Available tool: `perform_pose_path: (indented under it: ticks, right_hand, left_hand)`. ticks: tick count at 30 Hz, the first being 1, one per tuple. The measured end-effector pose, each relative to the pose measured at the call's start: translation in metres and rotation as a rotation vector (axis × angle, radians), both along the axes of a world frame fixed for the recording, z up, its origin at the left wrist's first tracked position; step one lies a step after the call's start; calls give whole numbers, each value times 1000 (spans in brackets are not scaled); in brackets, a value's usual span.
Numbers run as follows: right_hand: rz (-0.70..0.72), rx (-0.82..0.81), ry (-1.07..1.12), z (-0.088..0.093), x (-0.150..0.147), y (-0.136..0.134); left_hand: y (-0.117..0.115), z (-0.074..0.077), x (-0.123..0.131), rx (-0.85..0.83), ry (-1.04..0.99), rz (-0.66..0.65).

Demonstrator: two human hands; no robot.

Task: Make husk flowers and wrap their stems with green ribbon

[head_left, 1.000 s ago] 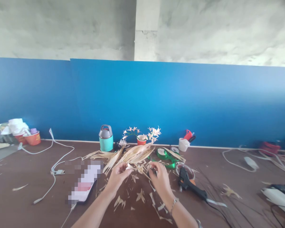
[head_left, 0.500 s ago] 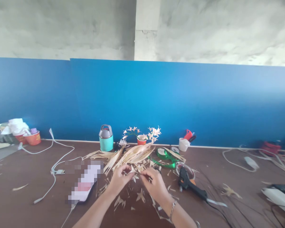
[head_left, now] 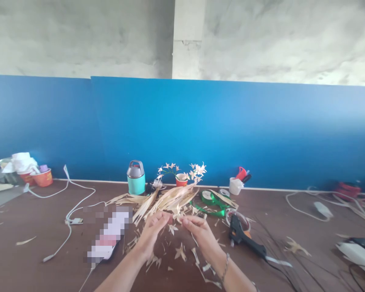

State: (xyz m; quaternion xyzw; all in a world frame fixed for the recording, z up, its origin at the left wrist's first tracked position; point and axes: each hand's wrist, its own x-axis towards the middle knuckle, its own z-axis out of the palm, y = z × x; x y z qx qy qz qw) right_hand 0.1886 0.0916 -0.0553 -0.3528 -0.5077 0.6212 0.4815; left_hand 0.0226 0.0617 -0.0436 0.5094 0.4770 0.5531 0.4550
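Observation:
My right hand point(head_left: 199, 232) pinches a small pale corn-husk flower point(head_left: 178, 217) between thumb and forefinger. Just left of it, my left hand point(head_left: 154, 231) has its thumb and forefinger pressed together; what they hold, if anything, is too small to make out. Below the fingertips a cut husk flower point(head_left: 172, 229) lies on the brown table, and a larger star-shaped husk piece point(head_left: 180, 252) lies nearer to me. Behind both hands spreads a heap of dry corn husks point(head_left: 173, 198).
Beyond the husks, a paper cup point(head_left: 181, 180) holds stems of husk flowers. Green ribbon point(head_left: 213, 198) and a black glue gun point(head_left: 245, 237) lie right; a phone point(head_left: 109, 237) with a cable lies left. A teal flask point(head_left: 136, 178) stands by the blue partition point(head_left: 200, 121).
My hands have drawn slightly apart. The pale flower, earlier at my left fingertips, now shows at my right fingertips.

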Motion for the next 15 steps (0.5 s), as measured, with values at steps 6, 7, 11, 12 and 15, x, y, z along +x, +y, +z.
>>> perform_pose_path:
  ticks: [6,7,11,12,15]
  right_hand:
    - [30,94,-17,0,-3,-2]
    - [25,126,-44,-1,-3,-1]
    - [10,287,-171,-6,-3,1]
    - [5,325,-198,-7,-4,2]
    - [-3,411,-261,-12,-5,4]
  left_hand:
    - [-8,10,7,-16,-227,-146]
    - [-8,11,8,-30,-246,-155]
    - [-7,10,9,-75,-284,-142]
    - [-7,9,9,-87,-276,-140]
    - [-5,6,9,-118,-237,-141]
